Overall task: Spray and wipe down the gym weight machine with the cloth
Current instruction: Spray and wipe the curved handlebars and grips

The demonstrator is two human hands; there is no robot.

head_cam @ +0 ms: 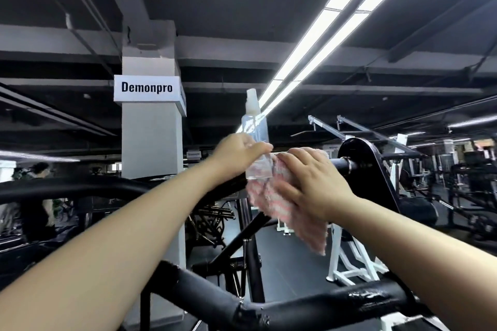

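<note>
The black steel-tube gym weight machine point(357, 166) spans the view, its horizontal bar ending at a rounded black plate on the right. Draped over that bar hangs the pink-and-white striped fluffy cloth point(271, 196), pressed down by the right hand point(314, 185) with flat, spread fingers. Just left of it, the left hand point(236, 156) grips the clear plastic spray bottle point(255, 126) upright by its lower body.

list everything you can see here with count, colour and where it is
spray bottle: one, clear with white nozzle, upright at centre
cloth: one, pink and white, draped on the machine's bar
weight machine: one, black, across the foreground
pillar: one, white, left of centre
sign: one, white with black "Demonpro", on the pillar
ceiling lights: two strips, white, overhead
left hand: grips the bottle
right hand: presses the cloth on the bar
</note>
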